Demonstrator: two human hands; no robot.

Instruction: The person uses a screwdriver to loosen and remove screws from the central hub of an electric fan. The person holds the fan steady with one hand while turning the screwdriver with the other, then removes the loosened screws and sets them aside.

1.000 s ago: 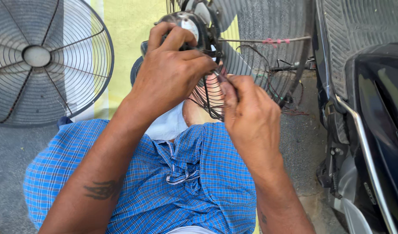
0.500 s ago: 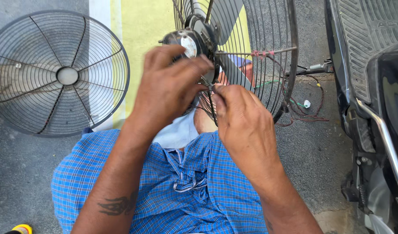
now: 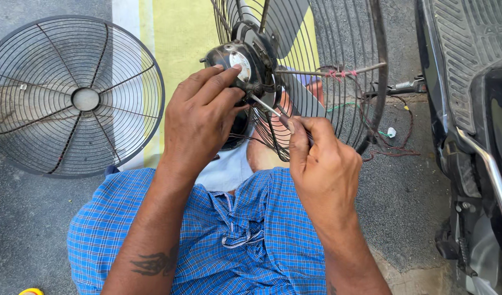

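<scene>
— Head view, nearest first: blue checked cloth point(image 3: 234, 240) across the lap, both forearms reaching away over it. Which hand nearer the work?

— Left hand point(image 3: 202, 117), already on it: clenched over the black fan motor point(image 3: 243, 60), fingertips on its round back face.

— And the right hand point(image 3: 325, 169)?

— Just below and right of the motor, closed around a slim screwdriver point(image 3: 270, 111). Long axis slanting up and left from fist to motor, tip touching the housing's lower edge.

— Motor's place?

— Centre of the rear wire guard point(image 3: 338, 71), upright beyond the knees. Farther left, loose front grille point(image 3: 76, 95) flat on the pavement; scooter point(image 3: 470, 109) along the right edge.
</scene>
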